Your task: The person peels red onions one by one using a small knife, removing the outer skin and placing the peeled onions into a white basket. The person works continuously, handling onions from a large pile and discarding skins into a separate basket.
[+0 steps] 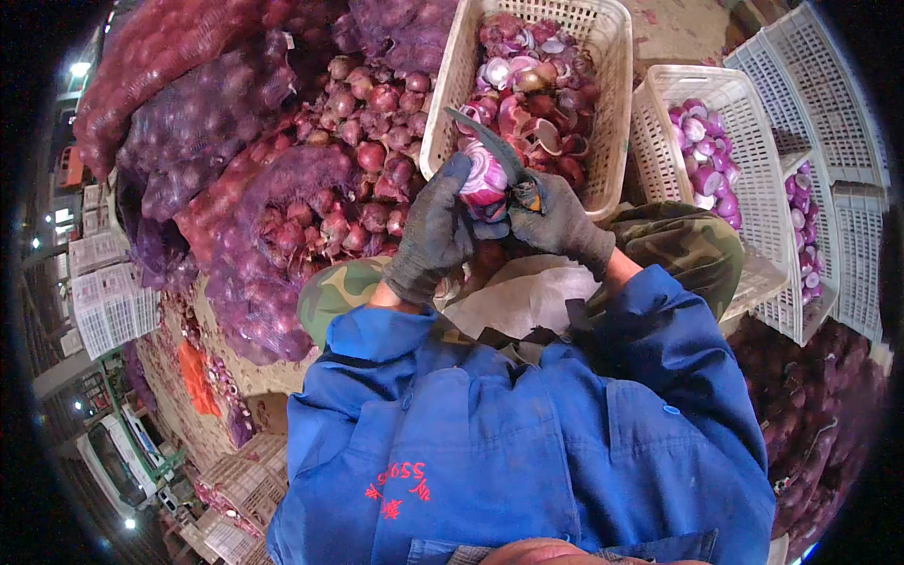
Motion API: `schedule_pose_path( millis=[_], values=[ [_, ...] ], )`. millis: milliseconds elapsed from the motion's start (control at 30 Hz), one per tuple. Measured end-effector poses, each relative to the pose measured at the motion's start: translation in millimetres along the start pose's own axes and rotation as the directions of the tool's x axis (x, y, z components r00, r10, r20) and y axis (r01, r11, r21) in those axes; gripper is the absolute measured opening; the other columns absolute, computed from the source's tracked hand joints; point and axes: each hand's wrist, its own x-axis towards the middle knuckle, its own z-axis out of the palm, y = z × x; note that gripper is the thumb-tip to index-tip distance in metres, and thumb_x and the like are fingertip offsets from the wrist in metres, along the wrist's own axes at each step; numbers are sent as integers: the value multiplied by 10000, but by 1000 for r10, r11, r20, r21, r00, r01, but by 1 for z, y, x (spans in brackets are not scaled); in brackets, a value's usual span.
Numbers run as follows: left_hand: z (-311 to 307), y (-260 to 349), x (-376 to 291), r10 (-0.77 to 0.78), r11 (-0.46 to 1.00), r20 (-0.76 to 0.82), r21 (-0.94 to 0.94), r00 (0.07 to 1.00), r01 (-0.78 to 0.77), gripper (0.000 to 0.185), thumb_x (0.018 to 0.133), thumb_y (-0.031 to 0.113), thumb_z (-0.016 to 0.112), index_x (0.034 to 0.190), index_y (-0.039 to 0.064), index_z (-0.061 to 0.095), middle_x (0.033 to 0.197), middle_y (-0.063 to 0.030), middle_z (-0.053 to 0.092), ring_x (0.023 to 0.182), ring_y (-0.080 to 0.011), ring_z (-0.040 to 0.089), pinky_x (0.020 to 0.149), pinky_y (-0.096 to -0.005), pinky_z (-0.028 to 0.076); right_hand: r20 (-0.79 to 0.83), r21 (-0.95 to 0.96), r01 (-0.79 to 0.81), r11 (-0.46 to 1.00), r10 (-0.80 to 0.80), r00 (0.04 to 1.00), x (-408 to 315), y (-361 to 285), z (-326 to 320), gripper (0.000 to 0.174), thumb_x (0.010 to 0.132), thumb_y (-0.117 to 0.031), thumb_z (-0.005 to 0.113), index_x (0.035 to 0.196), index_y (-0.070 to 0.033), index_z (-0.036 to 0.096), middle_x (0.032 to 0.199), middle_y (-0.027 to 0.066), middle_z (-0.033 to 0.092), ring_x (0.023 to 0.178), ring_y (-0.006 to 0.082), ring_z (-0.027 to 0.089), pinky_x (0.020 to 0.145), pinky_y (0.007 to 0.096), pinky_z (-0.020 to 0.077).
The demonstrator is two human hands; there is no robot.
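My left hand (439, 229), in a dark grey glove, holds a red onion (484, 176) whose cut face with pale rings is turned up. A knife with a dark curved blade (487, 134) is gripped in my gloved right hand (558, 215); its tip points up and left, and the blade lies beside the onion's top. Both hands are just at the near end of a white plastic crate (623, 92), which contains onion skins and cut ends (544, 106). The knife's handle is mostly hidden by my right hand.
Purple mesh sacks (212, 106) and loose unpeeled red onions (381, 99) lie at the left. To the right, a second white crate (748, 106) holds peeled onions (706, 155), with a further crate (826, 282) beyond it. Stacked crates (819, 85) stand at the far right.
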Motion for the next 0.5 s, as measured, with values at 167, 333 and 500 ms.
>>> schedule_pose_path(
  millis=[167,333,500],
  values=[
    [11,8,-5,67,976,-81,211,994,-48,518,1037,377,560,1451,77,477,1138,-70,678,878,-179,702,689,-381,644,183,212,-131,968,92,979,0,-9,-19,100,826,-119,632,857,-36,586,708,30,575,671,113,513,641,338,473],
    [20,9,-7,251,605,127,753,960,-258,560,1018,366,605,1451,34,480,1180,-66,666,969,-135,662,766,-300,588,177,362,-297,884,248,953,5,-7,-32,63,836,-119,650,839,-75,606,704,-45,566,665,68,516,591,261,433],
    [16,5,-4,152,676,-18,731,988,-91,543,996,333,651,1406,8,509,1164,-62,663,984,-119,639,794,-270,550,95,550,-304,778,303,948,6,-1,-39,246,890,-153,694,1094,-21,651,786,8,647,633,99,611,548,243,483]
  ],
)
